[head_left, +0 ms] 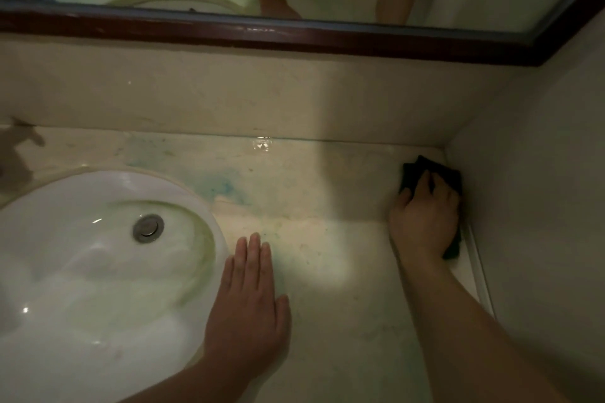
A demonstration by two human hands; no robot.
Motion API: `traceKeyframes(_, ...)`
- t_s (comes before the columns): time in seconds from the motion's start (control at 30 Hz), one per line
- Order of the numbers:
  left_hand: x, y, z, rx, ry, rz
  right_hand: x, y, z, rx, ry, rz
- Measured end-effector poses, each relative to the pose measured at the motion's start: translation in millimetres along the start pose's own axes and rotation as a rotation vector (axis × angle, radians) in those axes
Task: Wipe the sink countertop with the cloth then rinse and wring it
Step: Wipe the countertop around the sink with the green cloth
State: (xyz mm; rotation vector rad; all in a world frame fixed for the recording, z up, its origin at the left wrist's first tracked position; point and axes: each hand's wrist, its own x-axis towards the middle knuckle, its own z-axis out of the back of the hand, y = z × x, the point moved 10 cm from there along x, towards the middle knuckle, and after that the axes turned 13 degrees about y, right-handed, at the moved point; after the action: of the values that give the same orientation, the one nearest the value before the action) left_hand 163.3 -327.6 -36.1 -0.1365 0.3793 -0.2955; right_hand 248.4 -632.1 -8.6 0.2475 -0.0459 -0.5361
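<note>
Now | right hand [424, 219] pressing dark folded cloth [440, 173] into right-frame corner, fingers clamped on it | left hand [248, 311] lying flat, fingers extended together, bracing on beige stone countertop [343, 304]

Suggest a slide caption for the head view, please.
Right hand presses dark cloth into countertop corner; left hand lies flat.

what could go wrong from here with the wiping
The right hand presses the cloth into the far right corner, so the blue-green stains beside the sink could get missed. The left hand lies flat on the countertop, which looks wet near the back, so it might slip.
</note>
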Motion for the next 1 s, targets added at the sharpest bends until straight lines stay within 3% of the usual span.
traceKeyframes(0.17,1,0,-1,-0.006,-0.013,-0.009,25,8,-21,-0.117,0.165,0.0)
traceKeyframes(0.33,2,-1,1,0.002,-0.024,-0.01,40,59,-29,-0.095,0.216,0.03)
traceKeyframes(0.53,1,0,3,0.024,-0.034,0.013,-32,149,-52,-0.204,0.347,0.574)
traceKeyframes(0.67,-1,1,5,0.038,-0.041,0.014,-130,143,-35,-0.187,0.446,0.816)
traceKeyframes(0.83,0,0,6,0.04,-0.017,0.021,-220,66,-29,-0.265,0.55,0.76)
traceKeyframes(1.0,-1,-2,7,0.021,-0.047,0.001,-102,-6,-16,-0.275,0.396,0.337)
